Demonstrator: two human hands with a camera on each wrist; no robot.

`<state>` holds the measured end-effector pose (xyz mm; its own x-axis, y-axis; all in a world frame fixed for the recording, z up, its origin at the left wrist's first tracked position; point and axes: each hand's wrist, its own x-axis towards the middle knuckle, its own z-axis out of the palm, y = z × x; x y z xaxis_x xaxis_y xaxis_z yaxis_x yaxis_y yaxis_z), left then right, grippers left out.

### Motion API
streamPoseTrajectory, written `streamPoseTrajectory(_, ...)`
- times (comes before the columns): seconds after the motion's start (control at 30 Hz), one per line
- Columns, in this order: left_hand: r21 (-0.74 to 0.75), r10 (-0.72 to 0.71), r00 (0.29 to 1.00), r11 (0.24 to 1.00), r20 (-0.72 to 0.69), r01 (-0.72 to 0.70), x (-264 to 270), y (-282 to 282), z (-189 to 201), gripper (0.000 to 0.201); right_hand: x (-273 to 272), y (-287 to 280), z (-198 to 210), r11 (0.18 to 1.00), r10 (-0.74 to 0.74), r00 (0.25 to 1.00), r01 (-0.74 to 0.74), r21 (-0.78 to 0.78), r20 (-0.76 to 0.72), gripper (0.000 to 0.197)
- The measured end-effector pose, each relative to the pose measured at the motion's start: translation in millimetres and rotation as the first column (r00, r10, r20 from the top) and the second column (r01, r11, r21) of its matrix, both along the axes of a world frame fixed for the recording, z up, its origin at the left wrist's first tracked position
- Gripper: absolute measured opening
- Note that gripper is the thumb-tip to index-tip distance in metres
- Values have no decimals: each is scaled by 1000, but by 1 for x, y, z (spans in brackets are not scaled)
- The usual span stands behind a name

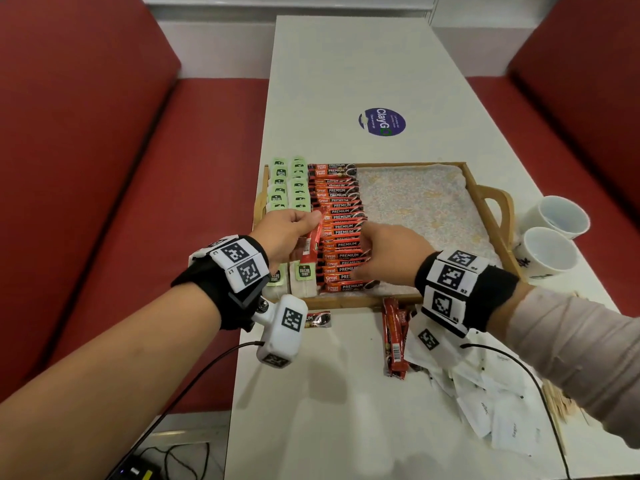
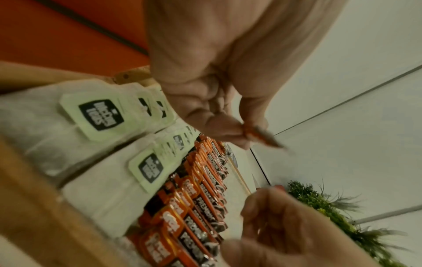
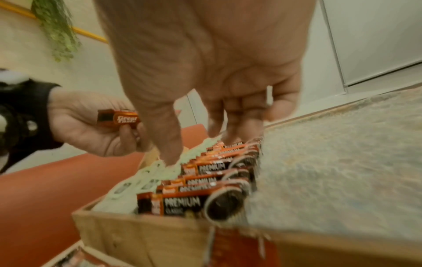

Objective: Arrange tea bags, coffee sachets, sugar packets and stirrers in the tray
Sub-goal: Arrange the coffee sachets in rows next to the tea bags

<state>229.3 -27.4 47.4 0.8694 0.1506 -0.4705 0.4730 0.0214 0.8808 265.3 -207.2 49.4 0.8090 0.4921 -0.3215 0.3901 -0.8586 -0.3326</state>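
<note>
A wooden tray (image 1: 495,199) lined with patterned cloth holds two columns of green-tagged tea bags (image 1: 289,188) on its left. Beside them runs a column of red coffee sachets (image 1: 341,230). My left hand (image 1: 306,221) hovers over the tea bags and pinches one red coffee sachet (image 1: 311,242), also seen in the right wrist view as sachet (image 3: 118,119). My right hand (image 1: 365,252) reaches down with straight fingers (image 3: 228,126) that touch the sachet column (image 3: 219,162). Loose coffee sachets (image 1: 394,341), white sugar packets (image 1: 485,407) and wooden stirrers (image 1: 562,405) lie on the table in front of the tray.
Two white cups (image 1: 554,233) stand right of the tray handle. The right half of the tray shows bare cloth (image 1: 422,206). A round blue sticker (image 1: 382,121) lies on the table beyond the tray. Red bench seats (image 1: 138,188) flank the white table (image 1: 346,64).
</note>
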Motion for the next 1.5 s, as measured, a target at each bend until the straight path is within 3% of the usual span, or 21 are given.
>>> streamPoseTrajectory(0.13,-221,-62,990,975,-125,34,0,-6,10,23,-2,6,13,933,20,981,-87,348,193,48)
streamPoseTrajectory(0.2,-296,-128,981,952,-149,80,1,-6,13,25,-1,10,18,909,41,975,-127,396,219,46)
streamPoseTrajectory(0.27,-336,-176,972,935,-153,116,0,-6,15,25,2,11,20,899,40,984,-111,423,174,32)
streamPoseTrajectory(0.4,-325,-263,954,923,-142,206,-3,-3,19,29,6,7,23,908,52,997,-74,412,64,11)
streamPoseTrajectory(0.47,-237,-268,952,944,-150,228,-4,-2,19,37,7,6,25,919,65,997,-72,388,31,10)
streamPoseTrajectory(0.57,45,-243,959,967,-147,252,-4,-1,21,49,8,3,25,942,67,998,-62,330,-3,8)
streamPoseTrajectory(0.67,360,-356,931,861,-81,360,-7,-1,21,34,8,-2,23,959,41,998,-27,283,-42,7)
streamPoseTrajectory(0.77,559,-487,872,711,-47,427,-12,-5,17,14,5,-9,21,974,27,997,-10,225,-73,9)
streamPoseTrajectory(0.93,630,-564,815,587,-133,509,-17,-16,4,15,0,-18,12,995,-6,997,14,97,-82,9)
streamPoseTrajectory(1.1,717,-606,783,483,-140,502,-20,-25,-1,15,-6,-22,3,999,-2,996,7,49,-88,6)
streamPoseTrajectory(1.4,791,-616,770,382,-169,479,-21,-23,-8,20,-11,-16,-10,1000,7,999,-5,22,-54,8)
streamPoseTrajectory(1.5,812,-647,728,287,-227,509,-20,-25,-10,19,-13,-14,-13,999,39,999,-40,-21,-25,8)
